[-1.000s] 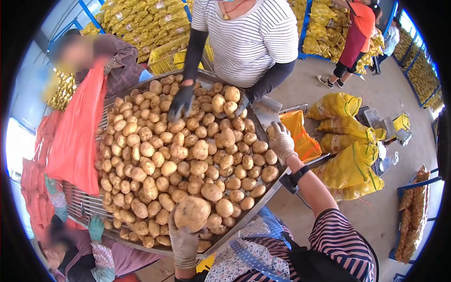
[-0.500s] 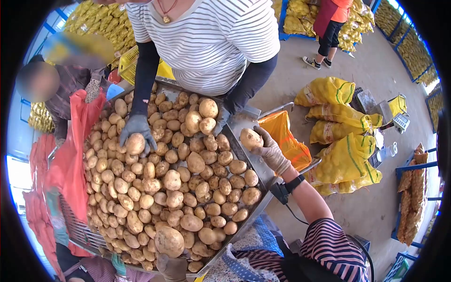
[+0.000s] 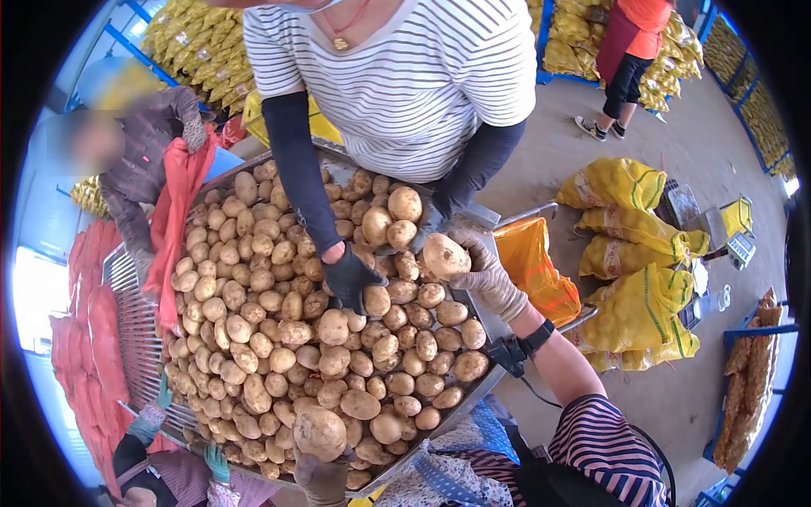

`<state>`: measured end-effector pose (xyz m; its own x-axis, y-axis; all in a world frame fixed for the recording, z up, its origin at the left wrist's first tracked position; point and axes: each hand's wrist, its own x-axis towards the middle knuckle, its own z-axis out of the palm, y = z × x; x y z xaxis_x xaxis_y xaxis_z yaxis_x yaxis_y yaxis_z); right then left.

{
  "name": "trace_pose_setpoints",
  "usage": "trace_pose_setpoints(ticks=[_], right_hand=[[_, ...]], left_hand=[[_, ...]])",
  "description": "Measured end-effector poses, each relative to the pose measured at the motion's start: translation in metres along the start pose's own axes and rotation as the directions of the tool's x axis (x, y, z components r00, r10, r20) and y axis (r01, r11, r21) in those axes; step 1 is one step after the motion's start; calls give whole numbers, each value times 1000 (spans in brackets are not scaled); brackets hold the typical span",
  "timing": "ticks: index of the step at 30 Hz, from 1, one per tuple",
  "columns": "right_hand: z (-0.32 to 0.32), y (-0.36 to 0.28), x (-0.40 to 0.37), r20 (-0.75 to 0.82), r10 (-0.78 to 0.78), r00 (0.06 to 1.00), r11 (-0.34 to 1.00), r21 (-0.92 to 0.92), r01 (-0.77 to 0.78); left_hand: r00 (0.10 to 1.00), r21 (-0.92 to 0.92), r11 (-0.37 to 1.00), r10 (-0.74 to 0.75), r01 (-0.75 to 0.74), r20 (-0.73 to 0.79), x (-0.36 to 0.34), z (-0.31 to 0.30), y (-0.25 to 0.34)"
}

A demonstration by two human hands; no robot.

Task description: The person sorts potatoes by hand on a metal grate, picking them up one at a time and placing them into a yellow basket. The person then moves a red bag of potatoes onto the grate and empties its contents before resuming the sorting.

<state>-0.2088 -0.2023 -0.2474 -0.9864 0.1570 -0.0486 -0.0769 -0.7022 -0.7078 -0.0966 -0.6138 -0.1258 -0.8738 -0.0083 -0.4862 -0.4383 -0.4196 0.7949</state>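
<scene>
My left hand (image 3: 323, 478), gloved, is at the bottom edge of the heap, closed on a large potato (image 3: 320, 433). On the right side of the metal table (image 3: 483, 325), my right hand (image 3: 483, 269), in a beige glove, grips another potato (image 3: 445, 256). Many loose potatoes (image 3: 253, 338) cover the table. Across from me a co-worker in a striped shirt has one dark-gloved hand (image 3: 351, 277) at a potato near the middle. That co-worker's other hand (image 3: 429, 224) is beside a small group of potatoes close to my right hand.
An orange bag (image 3: 538, 269) hangs at the table's right side. Filled yellow net bags (image 3: 638, 296) and a scale (image 3: 741, 247) stand on the floor beyond. Co-workers are at the left with red sacks (image 3: 89, 355). Another person (image 3: 629, 68) stands at the upper right.
My right hand has moved with its potato to the table's edge, beside the co-worker's hand. The co-worker's other hand has shifted toward the middle of the heap. The view has shifted slightly.
</scene>
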Motion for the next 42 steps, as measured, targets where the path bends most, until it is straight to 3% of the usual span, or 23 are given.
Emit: trace_pose_setpoints(ticks=[3, 4, 5, 6, 7, 10, 14, 17, 19, 22, 23, 24, 25, 26, 27, 28, 30, 34, 37, 39, 40, 41, 42], right_hand=[[15, 7, 6, 42, -21, 999, 993, -119, 26], [25, 5, 6, 40, -92, 995, 930, -353, 100], [33, 2, 5, 56, -162, 985, 809, -564, 165], [38, 2, 5, 93, -239, 967, 597, -771, 222], [41, 4, 5, 100, -232, 968, 597, -771, 222], [56, -1, 2, 122, -318, 940, 410, -877, 252], [54, 9, 6, 119, -319, 940, 454, -851, 262], [57, 13, 9, 72, -285, 956, 583, -779, 232], [57, 21, 16, -53, -138, 989, 913, -393, 107], [62, 23, 32, -98, -122, 988, 947, -310, 86], [56, 32, 47, -58, -181, 982, 928, -341, 150], [50, 40, 58, -59, -220, 974, 898, -403, 178], [58, 40, 67, -44, -260, 965, 861, -463, 211], [64, 41, 74, -11, -266, 964, 880, -410, 238], [75, 42, 80, -14, -227, 974, 939, -266, 216], [83, 36, 89, 8, -218, 976, 920, -331, 208], [94, 34, 107, -59, -154, 986, 953, -273, 133], [103, 43, 124, -142, -144, 979, 879, -473, 61], [122, 38, 132, -61, -148, 987, 834, -543, 91], [133, 42, 142, 2, -312, 950, 704, -671, 233], [144, 49, 137, -24, -294, 955, 791, -567, 230], [201, 14, 86, 3, -160, 987, 932, -328, 152], [211, 15, 64, 170, -97, 981, 890, -426, 161]], left_hand=[[1000, -75, 997, 6, -7, -16, -10, 13, 8], [1000, -81, 997, 12, -13, -24, -13, 13, 10], [999, -105, 994, 14, -9, 48, -15, 12, 12], [993, -129, 992, 18, -3, 120, -16, 11, 12], [993, -135, 991, 21, -6, 113, -17, 10, 12], [995, -165, 986, 35, -19, 93, -18, 3, 5], [997, -172, 985, 26, -13, 71, -23, -2, 1], [996, -164, 986, 23, -9, 82, -25, 3, 3], [997, -156, 988, 29, -17, 72, -23, 5, 3], [987, -197, 980, -5, 37, 162, -16, 3, 1], [936, 412, 841, 296, -349, 190, -7, 2, -7], [806, 823, 245, 469, -513, 362, -8, -2, -10], [892, 725, 564, 425, -395, 155, -16, 41, 6], [997, -44, 997, 71, -71, -1, -15, 34, 9], [998, -138, 990, 34, -27, 50, -11, 41, 16], [996, 1, 996, 85, -85, 31, -4, 39, 12], [992, 0, 994, 112, -112, 50, 4, 40, 16], [981, 47, 981, 186, -188, 55, 9, 54, 25], [972, 43, 972, 228, -230, 53, 9, 62, 30], [968, 36, 969, 243, -245, 57, 11, 65, 32], [958, 72, 956, 283, -286, 48, 13, 66, 33], [946, 107, 940, 322, -324, 38, 15, 67, 34], [938, 97, 933, 347, -347, 26, 16, 69, 35]])
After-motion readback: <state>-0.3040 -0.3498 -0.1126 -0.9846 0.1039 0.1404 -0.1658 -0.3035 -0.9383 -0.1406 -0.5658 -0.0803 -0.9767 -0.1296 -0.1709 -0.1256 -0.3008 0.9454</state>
